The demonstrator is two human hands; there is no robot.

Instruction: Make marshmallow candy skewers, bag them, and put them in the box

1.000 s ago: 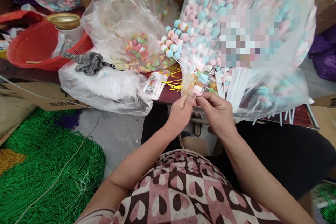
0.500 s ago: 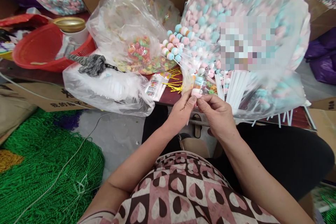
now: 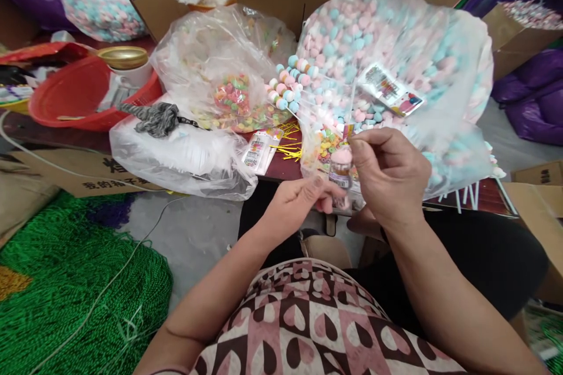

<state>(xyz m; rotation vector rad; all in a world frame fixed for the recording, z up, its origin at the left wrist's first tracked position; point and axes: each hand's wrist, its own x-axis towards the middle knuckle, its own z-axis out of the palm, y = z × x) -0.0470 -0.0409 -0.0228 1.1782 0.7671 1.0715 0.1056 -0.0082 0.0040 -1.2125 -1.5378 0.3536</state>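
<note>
A small clear packet of candy [image 3: 341, 158] hangs upright in front of me, with a pink piece near its top and a printed label lower down. My right hand [image 3: 389, 173] is closed on the packet's top end, thumb against curled forefinger. Beside the packet's lower part, my left hand [image 3: 297, 202] has its fingers loosely apart, with the forefinger reaching across it. Behind lies a large clear bag of pink, blue and white candies [image 3: 338, 41], with a printed card [image 3: 389, 89] on top. Several skewers of threaded candies [image 3: 290, 82] rest at its left edge.
Yellow twist ties [image 3: 288, 143] and printed cards [image 3: 259, 151] lie on the table left of my hands. Further left are a bag of white strips [image 3: 189, 155], a bag of ring candies [image 3: 233, 96] and a red basin [image 3: 65, 96]. Green cords [image 3: 88, 269] heap on the floor.
My right hand has risen and moved right with the packet, which now hangs from it. My left hand has loosened from its pinch on the packet and dropped slightly. The view has shifted a little.
</note>
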